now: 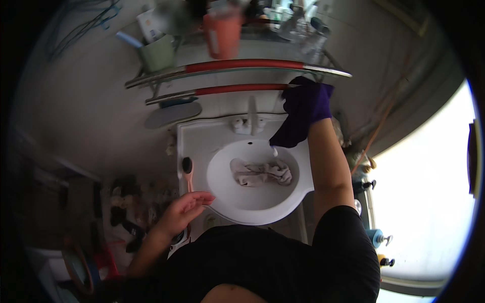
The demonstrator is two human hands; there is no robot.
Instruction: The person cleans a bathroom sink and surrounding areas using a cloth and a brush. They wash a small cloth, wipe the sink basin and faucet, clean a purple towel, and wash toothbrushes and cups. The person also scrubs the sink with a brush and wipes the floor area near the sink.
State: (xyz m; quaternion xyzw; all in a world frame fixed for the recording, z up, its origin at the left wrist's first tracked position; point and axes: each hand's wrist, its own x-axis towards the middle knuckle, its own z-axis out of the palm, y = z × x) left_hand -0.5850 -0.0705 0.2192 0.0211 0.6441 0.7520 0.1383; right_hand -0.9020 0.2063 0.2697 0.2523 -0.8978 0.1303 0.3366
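Our right hand (309, 98) is wrapped up in a purple cloth (298, 121), pressed against the wall by the lower shelf rail (222, 91). Left hand (186, 209) hangs open, fingers loose, touching the sink rim (199, 146) (brush (188, 171) just beside it). 1 crumpled beige rag (260, 171) sits in the basin.

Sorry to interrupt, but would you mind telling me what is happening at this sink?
A person stands at a white pedestal sink. Their right hand presses a dark purple cloth against the wall by the red-striped chrome shelf rail. Their left hand rests open beside a long-handled brush. A crumpled beige rag lies in the basin.
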